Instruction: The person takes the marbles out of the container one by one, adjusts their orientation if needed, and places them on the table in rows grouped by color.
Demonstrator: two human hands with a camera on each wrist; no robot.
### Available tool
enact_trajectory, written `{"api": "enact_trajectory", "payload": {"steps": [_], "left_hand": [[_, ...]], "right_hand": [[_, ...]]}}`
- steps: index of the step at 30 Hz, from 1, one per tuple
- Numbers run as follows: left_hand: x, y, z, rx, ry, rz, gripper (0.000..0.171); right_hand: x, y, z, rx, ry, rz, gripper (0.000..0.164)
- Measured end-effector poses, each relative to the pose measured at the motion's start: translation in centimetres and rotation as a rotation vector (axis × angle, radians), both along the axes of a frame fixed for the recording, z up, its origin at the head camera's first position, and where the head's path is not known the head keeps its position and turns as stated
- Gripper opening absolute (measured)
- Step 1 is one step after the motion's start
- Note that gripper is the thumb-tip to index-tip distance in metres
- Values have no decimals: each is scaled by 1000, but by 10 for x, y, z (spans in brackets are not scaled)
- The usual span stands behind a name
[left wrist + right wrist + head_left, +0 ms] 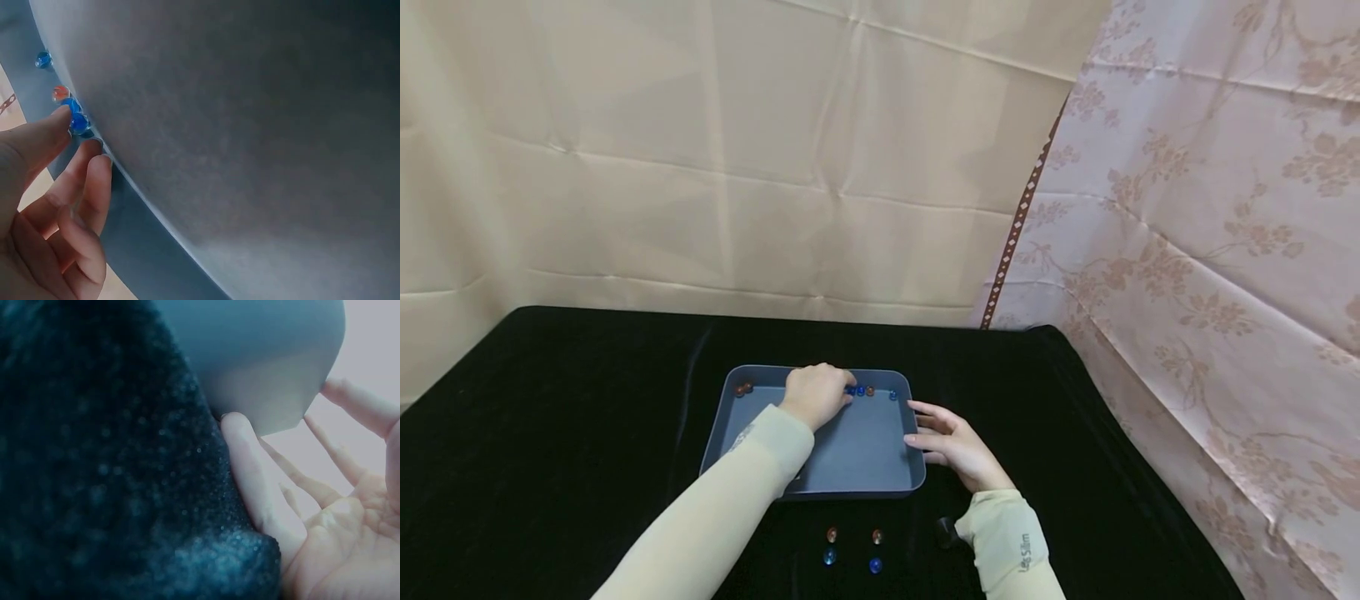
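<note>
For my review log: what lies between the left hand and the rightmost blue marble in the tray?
Blue marbles nearest the left hand, then an orange marble, as the head view shows.

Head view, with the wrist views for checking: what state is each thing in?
Black cloth: spread out, creased.
Tray: upright, flat on the cloth.
Tray marbles: most visible ones lie along the far wall.
Cloth marbles: four, unheld, nearer than the tray.
Left grip: fingers curled by blue marbles; pinching unclear.
Right grip: fingers extended against tray's outer right side.
Beige drape: hanging, creased.
Floral drape: hanging, creased.
</note>
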State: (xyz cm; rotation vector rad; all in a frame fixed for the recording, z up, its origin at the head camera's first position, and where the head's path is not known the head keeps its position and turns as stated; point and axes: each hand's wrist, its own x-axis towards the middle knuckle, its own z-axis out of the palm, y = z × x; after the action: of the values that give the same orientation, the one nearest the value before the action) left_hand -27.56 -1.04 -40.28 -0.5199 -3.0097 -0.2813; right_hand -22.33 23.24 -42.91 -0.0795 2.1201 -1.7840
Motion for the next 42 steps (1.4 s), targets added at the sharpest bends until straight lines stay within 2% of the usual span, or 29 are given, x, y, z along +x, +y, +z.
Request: {"api": "enact_trajectory", "payload": {"steps": [9, 16, 22, 28, 36, 42], "left_hand": [[0, 2, -2, -19, -5, -9, 20], [0, 0, -3, 0, 5, -34, 12], [0, -2, -2, -4, 2, -11, 10], [1, -3, -1, -16, -16, 4, 15], [1, -5, 4, 37, -77, 40, 18], [3, -4, 11, 96, -67, 21, 18]], "right_hand": [[0, -1, 0, 0, 9, 6, 60], [0, -1, 0, 0, 4, 7, 61], [0, -2, -1, -7, 17, 5, 61], [0, -2, -1, -5, 28, 6, 60], [0, -2, -2, -9, 14, 0, 60], [0, -1, -3, -17, 12, -1, 61]]}}
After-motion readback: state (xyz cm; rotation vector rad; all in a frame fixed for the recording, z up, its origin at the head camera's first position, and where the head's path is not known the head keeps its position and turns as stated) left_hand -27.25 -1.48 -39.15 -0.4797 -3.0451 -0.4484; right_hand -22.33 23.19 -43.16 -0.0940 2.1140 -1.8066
